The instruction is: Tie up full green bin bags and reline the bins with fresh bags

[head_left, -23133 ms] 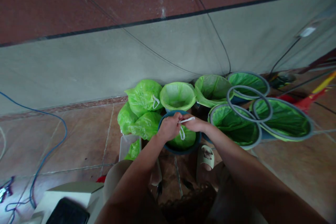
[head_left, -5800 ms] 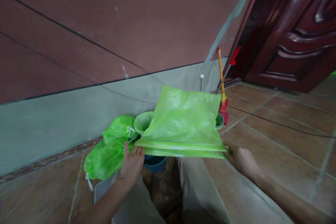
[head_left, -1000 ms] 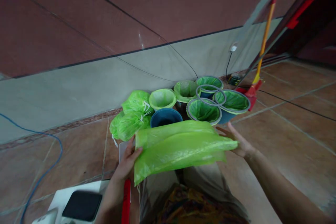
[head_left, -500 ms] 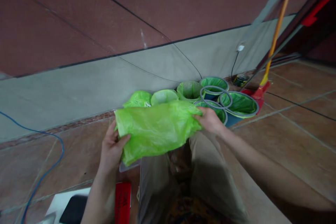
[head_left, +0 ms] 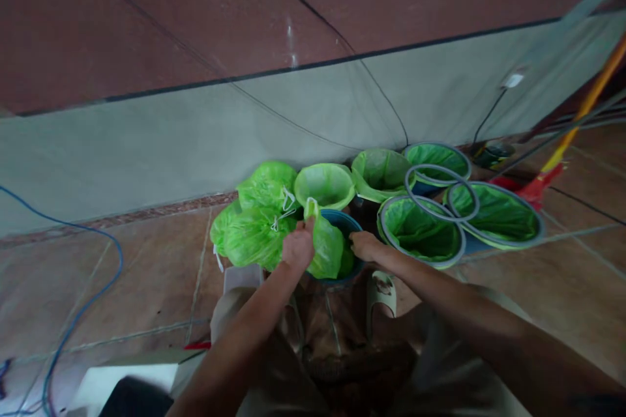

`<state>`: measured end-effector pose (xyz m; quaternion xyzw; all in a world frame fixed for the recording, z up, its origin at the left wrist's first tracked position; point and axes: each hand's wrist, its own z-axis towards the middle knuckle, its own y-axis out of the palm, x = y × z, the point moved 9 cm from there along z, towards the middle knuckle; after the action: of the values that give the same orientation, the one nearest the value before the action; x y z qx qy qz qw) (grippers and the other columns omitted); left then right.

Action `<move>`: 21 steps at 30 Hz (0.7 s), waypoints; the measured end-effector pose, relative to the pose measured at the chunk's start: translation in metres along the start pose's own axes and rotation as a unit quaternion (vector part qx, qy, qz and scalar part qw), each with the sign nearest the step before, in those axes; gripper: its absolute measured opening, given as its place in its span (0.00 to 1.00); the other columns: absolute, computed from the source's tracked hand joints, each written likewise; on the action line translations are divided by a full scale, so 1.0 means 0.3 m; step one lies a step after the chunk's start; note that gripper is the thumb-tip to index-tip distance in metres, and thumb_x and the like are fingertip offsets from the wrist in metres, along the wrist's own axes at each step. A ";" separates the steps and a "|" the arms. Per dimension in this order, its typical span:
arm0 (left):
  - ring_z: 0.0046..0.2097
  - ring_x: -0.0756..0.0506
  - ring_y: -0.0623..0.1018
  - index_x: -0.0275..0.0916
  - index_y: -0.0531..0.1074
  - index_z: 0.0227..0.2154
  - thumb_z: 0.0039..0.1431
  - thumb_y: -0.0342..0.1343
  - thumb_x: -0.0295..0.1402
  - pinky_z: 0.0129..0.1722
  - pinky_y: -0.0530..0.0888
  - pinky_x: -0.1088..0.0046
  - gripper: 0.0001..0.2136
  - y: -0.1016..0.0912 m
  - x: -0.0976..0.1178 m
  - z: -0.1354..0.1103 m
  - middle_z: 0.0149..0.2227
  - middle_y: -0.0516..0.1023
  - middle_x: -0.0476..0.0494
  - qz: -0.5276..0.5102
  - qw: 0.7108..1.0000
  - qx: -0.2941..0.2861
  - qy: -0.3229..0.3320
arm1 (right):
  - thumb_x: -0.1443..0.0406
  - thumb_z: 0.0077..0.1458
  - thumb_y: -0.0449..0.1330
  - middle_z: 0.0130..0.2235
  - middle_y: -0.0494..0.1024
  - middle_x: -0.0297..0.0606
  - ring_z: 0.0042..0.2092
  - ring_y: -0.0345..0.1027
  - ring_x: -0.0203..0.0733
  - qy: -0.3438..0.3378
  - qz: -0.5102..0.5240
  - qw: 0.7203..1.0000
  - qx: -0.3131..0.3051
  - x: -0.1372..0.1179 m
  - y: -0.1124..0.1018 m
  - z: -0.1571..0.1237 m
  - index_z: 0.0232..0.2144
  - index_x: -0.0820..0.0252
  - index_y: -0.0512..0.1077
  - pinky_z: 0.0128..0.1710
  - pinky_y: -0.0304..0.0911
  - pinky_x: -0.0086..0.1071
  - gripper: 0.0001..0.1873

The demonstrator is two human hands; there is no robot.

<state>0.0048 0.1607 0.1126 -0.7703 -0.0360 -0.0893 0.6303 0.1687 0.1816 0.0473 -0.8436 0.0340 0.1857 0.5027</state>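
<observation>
A light green garbage bag (head_left: 327,249) hangs partly inside a round blue trash bin (head_left: 349,225) on the floor between my feet and the wall. My left hand (head_left: 297,246) is closed on the bag's upper edge, at the bin's left side. At the right side of the rim, my right hand (head_left: 366,246) has its fingers curled; whether they hold the bag or the rim is hidden. To the left lie several filled green bags (head_left: 254,234) with white ties. Behind the bin stands another bin lined with green (head_left: 325,186).
Further right stand several green-lined bins (head_left: 423,228), with loose grey rings (head_left: 443,192) across their tops. A yellow-handled red tool (head_left: 542,186) leans beyond them. A blue cable (head_left: 117,260) runs over the tiles at left, near a white box (head_left: 127,384). My sandal (head_left: 381,293) is close to the bin.
The green bag, stretched between both hands in front of me before, has been lowered into the blue bin. Both hands have moved down and closer together, and the view has shifted.
</observation>
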 end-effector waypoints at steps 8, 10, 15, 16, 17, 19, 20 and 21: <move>0.49 0.40 0.80 0.34 0.72 0.56 0.57 0.61 0.33 0.52 0.74 0.68 0.23 0.320 0.068 0.127 0.49 0.80 0.37 -0.215 0.968 -0.118 0.059 | 0.60 0.62 0.56 0.41 0.83 0.44 0.39 0.77 0.43 -0.014 0.117 0.992 -0.054 0.001 -0.030 0.023 0.51 0.63 0.75 0.41 0.67 0.31 0.18; 0.45 0.43 0.81 0.35 0.75 0.52 0.57 0.60 0.32 0.49 0.76 0.69 0.20 0.371 0.077 0.139 0.45 0.82 0.41 -0.283 0.947 -0.138 0.067 | 0.60 0.62 0.58 0.43 0.82 0.47 0.43 0.76 0.46 -0.005 0.109 0.993 -0.036 0.011 0.000 0.037 0.51 0.65 0.74 0.44 0.66 0.32 0.20; 0.45 0.45 0.81 0.35 0.77 0.48 0.58 0.52 0.25 0.48 0.75 0.72 0.17 0.402 0.080 0.140 0.44 0.83 0.44 -0.359 0.919 -0.144 0.081 | 0.62 0.62 0.57 0.48 0.80 0.51 0.48 0.75 0.47 0.057 0.134 0.989 -0.011 0.061 0.127 0.098 0.55 0.69 0.70 0.44 0.65 0.31 0.22; 0.46 0.45 0.81 0.36 0.78 0.47 0.58 0.51 0.23 0.49 0.75 0.73 0.17 0.397 0.080 0.135 0.45 0.83 0.44 -0.333 0.928 -0.146 0.085 | 0.64 0.61 0.57 0.48 0.80 0.51 0.48 0.75 0.47 0.059 0.133 0.989 -0.005 0.064 0.139 0.113 0.55 0.69 0.70 0.44 0.64 0.31 0.21; 0.46 0.46 0.81 0.37 0.77 0.47 0.58 0.50 0.22 0.49 0.74 0.73 0.17 0.390 0.076 0.131 0.45 0.83 0.45 -0.295 0.940 -0.148 0.086 | 0.65 0.61 0.57 0.49 0.80 0.50 0.48 0.75 0.46 0.056 0.129 0.990 -0.004 0.064 0.144 0.128 0.54 0.69 0.71 0.43 0.64 0.30 0.20; 0.47 0.44 0.81 0.37 0.75 0.49 0.58 0.50 0.22 0.49 0.74 0.72 0.18 0.365 0.054 0.126 0.45 0.83 0.42 -0.210 0.964 -0.145 0.072 | 0.69 0.58 0.57 0.48 0.80 0.48 0.47 0.75 0.45 0.036 0.114 0.993 -0.016 0.066 0.134 0.153 0.51 0.66 0.73 0.43 0.63 0.29 0.18; 0.47 0.42 0.81 0.36 0.73 0.51 0.58 0.50 0.22 0.49 0.75 0.69 0.18 0.346 0.031 0.127 0.45 0.82 0.40 -0.169 0.975 -0.137 0.053 | 0.70 0.56 0.57 0.48 0.80 0.47 0.47 0.74 0.44 0.025 0.096 0.995 -0.027 0.073 0.120 0.161 0.49 0.65 0.74 0.43 0.63 0.29 0.17; 0.46 0.41 0.81 0.35 0.70 0.53 0.59 0.50 0.22 0.48 0.75 0.67 0.19 0.323 0.002 0.130 0.44 0.82 0.38 -0.134 0.983 -0.124 0.029 | 0.71 0.54 0.58 0.47 0.81 0.46 0.47 0.74 0.44 0.014 0.073 0.996 -0.039 0.084 0.102 0.165 0.47 0.65 0.76 0.43 0.63 0.29 0.17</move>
<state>0.0254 0.1793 0.0118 -0.8280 -0.1087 -0.1989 0.5128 0.1706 0.2124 -0.0082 -0.8603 0.0947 0.2115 0.4540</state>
